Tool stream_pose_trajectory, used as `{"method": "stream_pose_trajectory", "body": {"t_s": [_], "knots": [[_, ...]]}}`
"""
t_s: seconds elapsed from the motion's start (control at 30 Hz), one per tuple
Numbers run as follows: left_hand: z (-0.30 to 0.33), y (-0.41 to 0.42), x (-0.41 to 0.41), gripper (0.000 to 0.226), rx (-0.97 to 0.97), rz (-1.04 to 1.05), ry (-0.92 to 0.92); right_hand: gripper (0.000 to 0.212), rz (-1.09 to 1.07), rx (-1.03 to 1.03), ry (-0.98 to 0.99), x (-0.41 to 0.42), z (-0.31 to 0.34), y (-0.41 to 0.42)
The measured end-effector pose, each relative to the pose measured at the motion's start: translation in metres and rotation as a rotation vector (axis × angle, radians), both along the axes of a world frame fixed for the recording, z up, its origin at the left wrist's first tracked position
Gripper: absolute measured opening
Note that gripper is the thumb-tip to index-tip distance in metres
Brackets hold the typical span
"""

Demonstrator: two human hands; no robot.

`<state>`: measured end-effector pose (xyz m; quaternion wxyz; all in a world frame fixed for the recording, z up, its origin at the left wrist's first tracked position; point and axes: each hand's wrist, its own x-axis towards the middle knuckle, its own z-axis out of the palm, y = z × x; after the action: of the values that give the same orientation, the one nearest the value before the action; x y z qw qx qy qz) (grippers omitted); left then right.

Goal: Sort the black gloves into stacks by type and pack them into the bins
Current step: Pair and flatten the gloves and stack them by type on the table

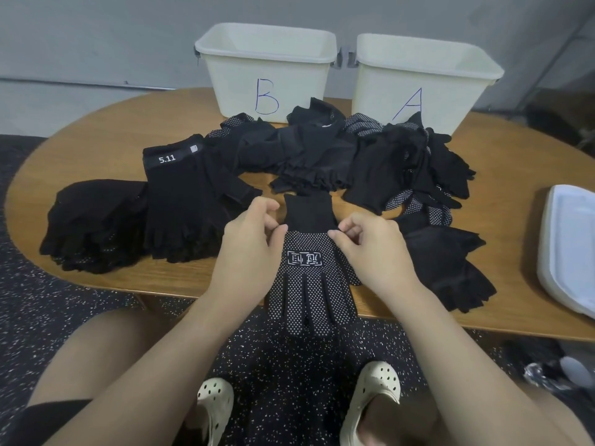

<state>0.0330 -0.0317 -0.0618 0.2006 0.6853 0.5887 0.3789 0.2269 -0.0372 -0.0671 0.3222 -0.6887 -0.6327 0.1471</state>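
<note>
A black glove with white dots [310, 284] lies flat at the table's near edge, its fingers hanging over the edge toward me. My left hand [249, 239] pinches its left side just below the cuff. My right hand [370, 243] pinches the right side at the same height. A stack of fingerless gloves marked 5.11 [183, 204] sits to the left, beside a darker stack [93, 223]. An unsorted heap of black gloves [338, 156] lies behind. Two white bins stand at the back, bin B [267, 78] and bin A [418, 88].
The oval wooden table [96, 123] carries everything. More fingerless gloves [447, 265] lie at the right. A white tray or lid [566, 246] rests at the table's right edge. Below the table are my knees and pale clogs on speckled dark floor.
</note>
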Motion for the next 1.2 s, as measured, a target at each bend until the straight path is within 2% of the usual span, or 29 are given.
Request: {"method": "stream_pose_trajectory", "body": {"t_s": [0.13,0.2,0.33,0.43,0.57,0.8,0.97,1.2], "knots": [[0.002,-0.013,0.004,0.032,0.179,-0.068,0.313,0.016,-0.013,0.020,-0.044,-0.001,-0.003,0.000],[0.001,-0.016,0.008,0.036,0.236,-0.183,0.378,0.016,-0.014,0.033,-0.057,-0.001,-0.004,0.000],[-0.012,-0.012,0.010,0.058,0.096,-0.486,0.500,0.012,0.019,0.056,-0.035,0.002,-0.006,0.001],[-0.018,-0.007,0.006,0.069,0.007,-0.536,0.582,0.011,0.030,0.072,-0.034,0.005,-0.008,0.000],[-0.019,-0.004,0.007,0.087,-0.006,-0.531,0.651,0.006,0.061,0.120,-0.094,0.009,-0.011,-0.007],[-0.014,0.005,0.007,0.106,0.037,-0.515,0.683,0.020,0.179,0.068,-0.173,0.025,-0.011,-0.023],[-0.014,0.009,0.007,0.107,0.103,-0.530,0.684,0.022,0.216,0.075,-0.233,0.039,-0.008,-0.035],[-0.014,0.018,0.009,0.110,-0.005,-0.619,0.665,0.028,0.324,0.076,-0.230,0.037,-0.009,-0.031]]}}
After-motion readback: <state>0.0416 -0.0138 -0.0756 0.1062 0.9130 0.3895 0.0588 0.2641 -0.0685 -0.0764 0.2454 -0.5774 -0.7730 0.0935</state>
